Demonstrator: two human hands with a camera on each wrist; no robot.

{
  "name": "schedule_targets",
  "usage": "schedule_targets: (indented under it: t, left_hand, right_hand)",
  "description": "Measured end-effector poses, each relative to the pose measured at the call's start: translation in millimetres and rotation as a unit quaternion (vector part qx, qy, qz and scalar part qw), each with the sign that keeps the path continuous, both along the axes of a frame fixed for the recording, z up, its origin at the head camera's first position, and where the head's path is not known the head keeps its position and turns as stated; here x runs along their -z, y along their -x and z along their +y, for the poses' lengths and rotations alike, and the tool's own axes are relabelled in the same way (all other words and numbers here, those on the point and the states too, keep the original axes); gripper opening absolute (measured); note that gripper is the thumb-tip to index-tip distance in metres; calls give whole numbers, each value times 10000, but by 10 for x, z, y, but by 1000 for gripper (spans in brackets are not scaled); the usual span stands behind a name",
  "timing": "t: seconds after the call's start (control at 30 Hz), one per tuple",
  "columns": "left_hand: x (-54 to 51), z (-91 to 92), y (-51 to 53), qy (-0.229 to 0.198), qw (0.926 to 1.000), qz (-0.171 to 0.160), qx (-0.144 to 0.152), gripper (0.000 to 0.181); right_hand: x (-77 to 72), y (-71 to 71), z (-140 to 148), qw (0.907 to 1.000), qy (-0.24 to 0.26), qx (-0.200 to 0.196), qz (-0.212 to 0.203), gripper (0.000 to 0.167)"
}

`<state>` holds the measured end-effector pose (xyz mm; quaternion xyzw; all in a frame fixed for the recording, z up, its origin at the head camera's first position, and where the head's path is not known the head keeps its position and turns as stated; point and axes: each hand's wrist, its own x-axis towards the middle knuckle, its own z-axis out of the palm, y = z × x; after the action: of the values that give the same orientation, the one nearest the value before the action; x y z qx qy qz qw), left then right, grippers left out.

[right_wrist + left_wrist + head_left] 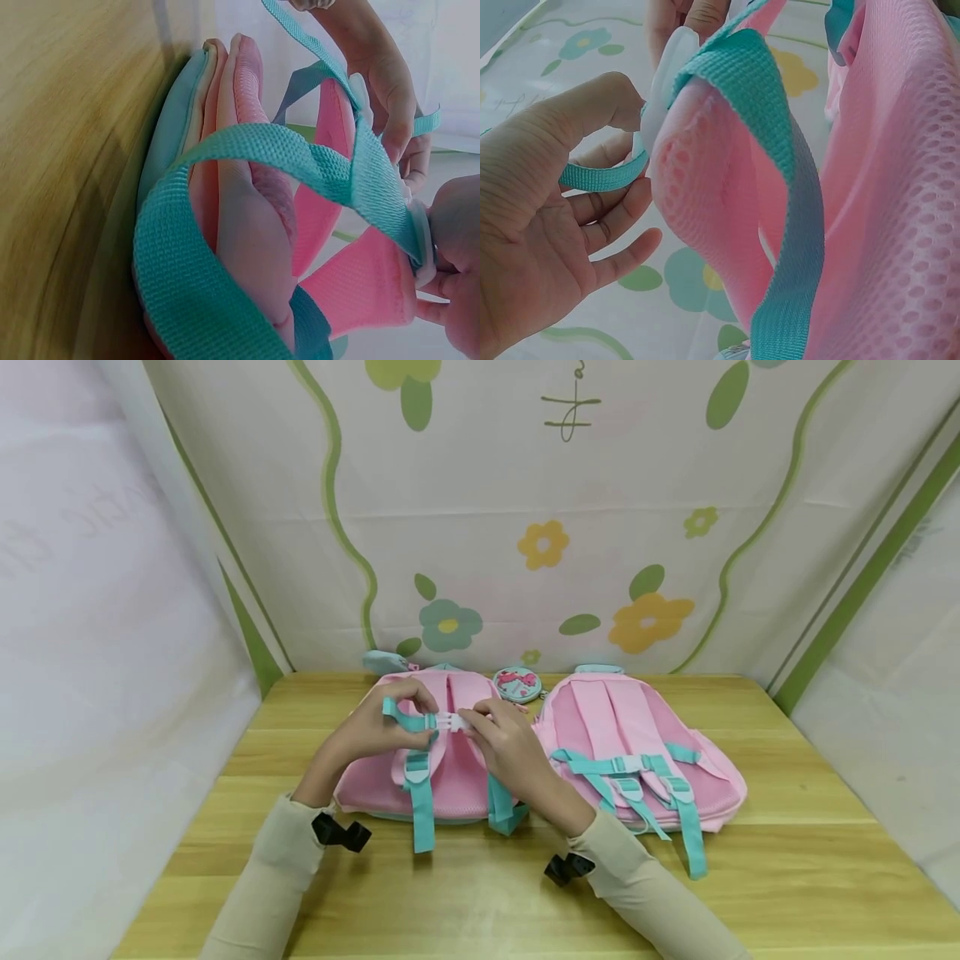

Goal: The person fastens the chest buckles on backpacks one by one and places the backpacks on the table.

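Note:
A pink backpack [375, 785] lies with its shoulder straps facing up. Above it, my left hand [386, 718] pinches one half of a white side-release buckle [444, 721] on a turquoise strap. My right hand [512, 747] pinches the buckle's other half. The two halves meet end to end with prongs visible; whether they are locked, I cannot tell. In the left wrist view, a turquoise webbing strap [604, 176] runs through my left fingers beside the pink shoulder strap [705, 165]. The right wrist view shows another turquoise webbing strap [247, 146] looping across the bag, with my right fingers partly hidden.
A second pink backpack [723, 777] lies to the right, its turquoise chest strap joined by a white buckle [630, 764]. A round turquoise pouch [517, 684] sits between the bags at the back. The wooden table [480, 902] meets a flower-print cloth wall [480, 485].

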<state>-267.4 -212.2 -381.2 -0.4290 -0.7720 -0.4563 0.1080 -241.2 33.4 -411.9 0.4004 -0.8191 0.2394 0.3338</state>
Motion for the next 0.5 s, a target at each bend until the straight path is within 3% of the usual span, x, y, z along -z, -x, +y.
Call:
schedule_targets:
  t: [0.5]
  left_hand:
    - [2, 17, -22, 29, 9999, 65, 128, 26]
  right_hand:
    - [18, -22, -13, 10000, -49, 19, 38, 25]
